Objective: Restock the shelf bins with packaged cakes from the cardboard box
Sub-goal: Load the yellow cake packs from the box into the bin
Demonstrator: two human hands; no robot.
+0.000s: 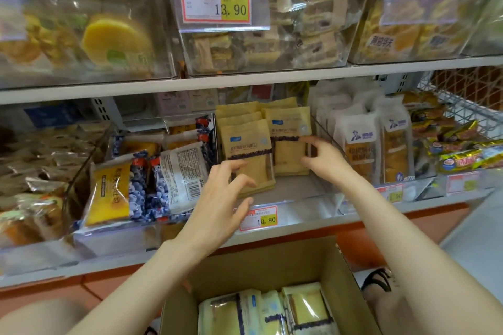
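From the head view, looks forward and down at the lower shelf, with the cardboard box (272, 261) open below, close to the body. Reaches with both arms over the box into the middle shelf bin (294, 205), a clear one just above the price tag (260, 218) marked 10.80. Finds there the tan packaged cakes (275, 114) standing upright in two rows, long axis vertical, faces turned toward the camera. Holds the left hand (226, 193) before the front left pack (249, 152), fingers spread and a little bent, fingertips at its lower half; cannot tell whether really touching or only just beside. Grips with the right hand (324, 155) the front right pack (290, 144) at its right edge, fingers laid across the face, thumb lower down. Leaves a bare strip of bin floor in front of both rows, on the side toward the body. Sees the spare cakes (307, 304) lying flat in the box, under and between the forearms, well apart from both hands, long axis running roughly away from the body. Judges the coming refill to call for a pull back and down toward the box, then a turn of each pack from lying to standing; seems equally near for either hand, perhaps easier with the left, with nothing clamped in it.
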